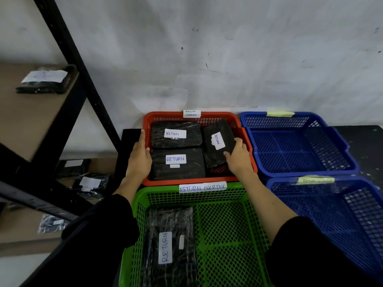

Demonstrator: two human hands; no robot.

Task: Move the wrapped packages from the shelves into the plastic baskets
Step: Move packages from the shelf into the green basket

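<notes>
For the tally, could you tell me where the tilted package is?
In the head view, the tilted package leans in the orange basket's right side, under the right hand.

"RETURN" on pkgs [175, 159], "RETURN OVERDUE" on green basket [202, 187], orange basket [192, 113]

Single head-worn wide-angle view, looking forward and steeply down from close above the baskets: green basket [244, 224] nearest, orange basket [207, 116] beyond it against the wall [228, 48], shelves [31, 121] at left edge.
</notes>
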